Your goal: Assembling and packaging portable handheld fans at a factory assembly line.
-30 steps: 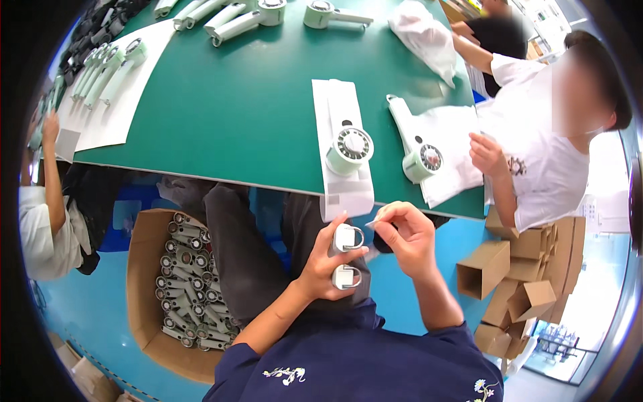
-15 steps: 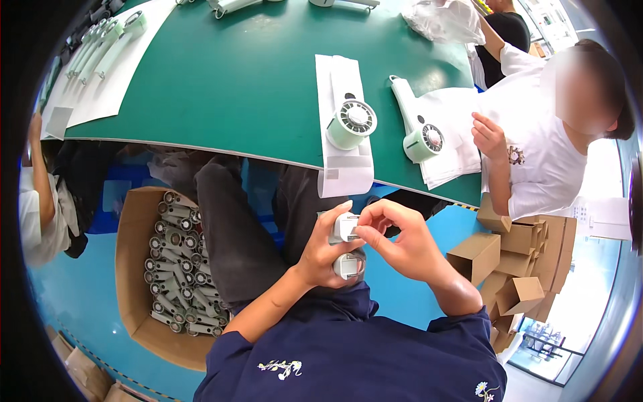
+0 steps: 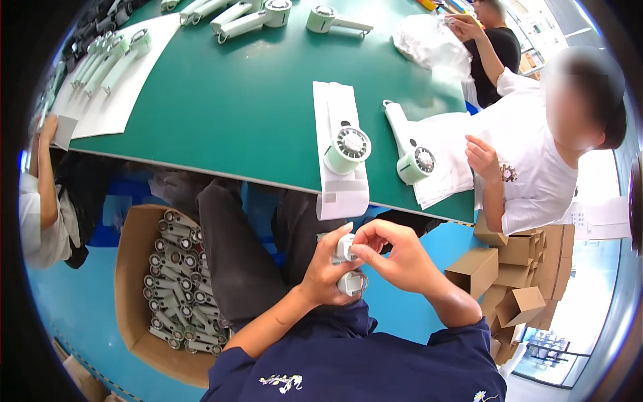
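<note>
My left hand [image 3: 321,271] is wrapped round two pale handheld fans, held one above the other with their handle ends facing up. The upper fan's handle end [image 3: 345,247] sits by my left thumb. My right hand [image 3: 400,258] pinches with thumb and forefinger at its edge, where the small wire loop is; the fingertips mostly hide that loop. On the lower handle end [image 3: 349,284] a wire loop sticks out to the right. The fan heads below are hidden by my hand. Ahead, a pale green handheld fan [image 3: 347,151] lies on a white paper strip [image 3: 345,203] over the table edge.
The green table [image 3: 221,120] bears more fans [image 3: 258,20] at the back. Left of my legs stands a cardboard box [image 3: 137,328] full of fans. At right a person in white sits beside another fan [image 3: 415,164] on papers. Small cartons [image 3: 472,271] are stacked behind.
The view has tilted up, so the table and my hands sit lower in the picture. The lower fan's wire loop now stands out from its end. My right fingers stay at the upper one.
</note>
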### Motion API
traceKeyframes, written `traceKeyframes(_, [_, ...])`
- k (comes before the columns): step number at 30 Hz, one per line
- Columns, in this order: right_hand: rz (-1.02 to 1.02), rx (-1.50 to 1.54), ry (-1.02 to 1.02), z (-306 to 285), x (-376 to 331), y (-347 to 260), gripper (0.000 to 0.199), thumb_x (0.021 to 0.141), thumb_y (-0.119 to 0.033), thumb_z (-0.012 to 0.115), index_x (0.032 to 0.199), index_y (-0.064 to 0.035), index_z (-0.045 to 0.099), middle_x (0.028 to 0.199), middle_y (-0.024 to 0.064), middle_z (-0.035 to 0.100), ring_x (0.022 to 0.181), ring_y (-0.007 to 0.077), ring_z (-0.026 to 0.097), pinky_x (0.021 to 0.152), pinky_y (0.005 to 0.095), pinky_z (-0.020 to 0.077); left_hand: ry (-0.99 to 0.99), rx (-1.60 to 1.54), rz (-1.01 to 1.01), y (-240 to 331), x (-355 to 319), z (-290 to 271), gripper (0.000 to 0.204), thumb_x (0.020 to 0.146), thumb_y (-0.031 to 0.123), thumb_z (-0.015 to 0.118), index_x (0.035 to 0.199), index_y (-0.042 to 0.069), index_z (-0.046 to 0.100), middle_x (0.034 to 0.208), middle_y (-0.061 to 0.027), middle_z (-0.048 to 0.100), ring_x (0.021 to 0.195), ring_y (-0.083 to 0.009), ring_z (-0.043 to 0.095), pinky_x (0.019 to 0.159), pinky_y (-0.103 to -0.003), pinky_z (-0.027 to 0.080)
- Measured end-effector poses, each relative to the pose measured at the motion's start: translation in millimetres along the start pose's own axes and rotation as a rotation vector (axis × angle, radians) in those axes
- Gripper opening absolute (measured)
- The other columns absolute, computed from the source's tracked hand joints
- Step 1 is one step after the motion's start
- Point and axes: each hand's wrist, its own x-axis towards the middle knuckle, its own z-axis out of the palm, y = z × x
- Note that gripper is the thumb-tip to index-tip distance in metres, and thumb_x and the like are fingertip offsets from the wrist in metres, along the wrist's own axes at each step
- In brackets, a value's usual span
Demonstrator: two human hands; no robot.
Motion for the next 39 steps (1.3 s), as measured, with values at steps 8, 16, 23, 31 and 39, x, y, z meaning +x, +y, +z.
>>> traceKeyframes(8, [0.011,-0.023,0.076,0.7,-8.4,6.1,0.012,0.091,-0.007,0.073,0.098,0.0016,0.068,0.087,0.0036,0.068,0.076,0.0088,0.063,0.071,0.0251,0.0518,-0.002,-0.047,0.031,5.3,6.7,7.2,0.062,0.06,0.022,0.088,0.118,0.009,0.071,0.15,-0.0327,0.04,0.133,-0.0485,0.047,0.108,-0.052,0.043])
traceKeyframes(16, [-0.047,-0.121,0.088,7.0,-3.6,-3.9,0.014,0.088,-0.008,0.076,0.097,0.0007,0.069,0.084,0.0055,0.066,0.076,0.0133,0.062,0.071,0.027,0.0501,-0.002,0.014,0.009,4.2,2.1,-0.4,0.05,0.057,0.023,0.089,0.101,0.005,0.073,0.148,-0.034,0.042,0.13,-0.0483,0.05,0.105,-0.053,0.044])
traceKeyframes(23, [-0.1,-0.251,0.162,10.1,-6.5,-7.7,0.013,0.085,-0.007,0.077,0.094,-0.0011,0.07,0.083,0.0078,0.067,0.072,0.0171,0.064,0.065,0.0298,0.0522,-0.003,-0.004,0.019,1.7,1.7,2.7,0.048,0.062,0.026,0.084,0.105,0.007,0.075,0.148,-0.0323,0.04,0.127,-0.0451,0.051,0.103,-0.052,0.044])
traceKeyframes(31, [-0.075,-0.331,0.186,14.6,-9.1,-11.1,0.01,0.086,-0.009,0.076,0.092,-0.003,0.07,0.081,0.0063,0.066,0.064,0.0162,0.065,0.059,0.0293,0.0513,-0.013,0.014,0.014,3.0,-1.2,4.2,0.046,0.057,0.025,0.09,0.095,0.005,0.073,0.148,-0.032,0.042,0.129,-0.0467,0.05,0.105,-0.052,0.044])
traceKeyframes(39, [-0.052,-0.363,0.219,20.3,-12.3,-11.1,0.012,0.086,-0.012,0.076,0.09,-0.0031,0.069,0.08,0.0066,0.066,0.064,0.0167,0.066,0.059,0.0302,0.0518,-0.005,0.019,0.004,8.3,0.8,3.2,0.049,0.056,0.024,0.089,0.098,0.005,0.073,0.148,-0.0316,0.043,0.128,-0.0465,0.051,0.105,-0.052,0.045])
